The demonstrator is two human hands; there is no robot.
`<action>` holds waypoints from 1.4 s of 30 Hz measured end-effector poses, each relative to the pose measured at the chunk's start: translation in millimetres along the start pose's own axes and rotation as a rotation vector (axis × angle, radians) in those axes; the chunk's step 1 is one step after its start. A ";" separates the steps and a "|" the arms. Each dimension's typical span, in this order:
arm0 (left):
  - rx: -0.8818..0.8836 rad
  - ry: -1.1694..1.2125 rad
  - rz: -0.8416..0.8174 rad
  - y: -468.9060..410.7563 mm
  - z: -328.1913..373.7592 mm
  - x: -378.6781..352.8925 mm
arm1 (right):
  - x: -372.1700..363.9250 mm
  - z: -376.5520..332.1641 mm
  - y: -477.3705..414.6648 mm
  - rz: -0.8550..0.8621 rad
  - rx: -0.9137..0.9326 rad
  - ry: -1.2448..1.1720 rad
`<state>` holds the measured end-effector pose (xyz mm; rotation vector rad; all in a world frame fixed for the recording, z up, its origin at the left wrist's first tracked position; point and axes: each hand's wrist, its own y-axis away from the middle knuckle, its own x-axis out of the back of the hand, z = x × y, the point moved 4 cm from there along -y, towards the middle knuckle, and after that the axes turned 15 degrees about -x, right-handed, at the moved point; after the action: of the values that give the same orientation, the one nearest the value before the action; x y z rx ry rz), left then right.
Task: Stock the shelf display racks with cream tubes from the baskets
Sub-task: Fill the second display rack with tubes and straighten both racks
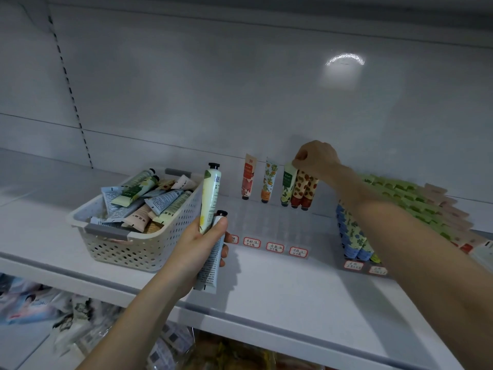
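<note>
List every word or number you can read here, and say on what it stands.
No text reads with certainty.
Shelf labels: handwritten characters, blurred.
Two tubes in the left hand: print too small.
Tubes in the basket: print too small.
Green tube in the right hand: blurred.

White shelf (pixel 280 284). Cream perforated basket (pixel 133 244) at 9 o'clock, heaped with loose tubes (pixel 149 198). Clear display rack (pixel 269 225) at centre toward 12 o'clock: a few upright tubes (pixel 269 180) in its back row, red-edged labels (pixel 274 247) along the front. At 3 o'clock, packed rows of blue tubes (pixel 352 241) and green tubes (pixel 410 201).
</note>
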<state>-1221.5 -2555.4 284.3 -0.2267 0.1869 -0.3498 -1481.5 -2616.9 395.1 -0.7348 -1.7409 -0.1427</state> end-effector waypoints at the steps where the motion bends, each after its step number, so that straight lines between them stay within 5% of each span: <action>1: -0.004 0.014 0.005 0.0 0.6 -0.4 | 4.0 -1.4 2.0 0.023 0.004 -0.036; 5: -0.003 0.106 0.051 -0.4 5.0 -1.6 | 21.0 -10.9 27.2 0.116 0.055 -0.367; 8: -0.026 0.166 0.072 -0.8 10.2 -1.2 | 16.7 -22.1 63.3 -0.032 0.088 -0.604; 18: -0.099 0.188 -0.027 11.5 22.7 -7.8 | -17.2 -56.7 149.2 -0.460 0.189 -0.738; 35: 0.045 0.310 -0.107 27.5 19.7 3.7 | -21.3 -35.3 150.2 -0.720 0.054 -1.267; 42: -0.052 0.065 -0.027 26.1 15.7 5.4 | -27.8 -25.7 158.1 -0.875 0.043 -1.250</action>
<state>-1204.8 -2530.5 292.1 -0.2692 0.2573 -0.3801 -1371.3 -2514.2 334.1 0.1418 -3.1645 -0.2635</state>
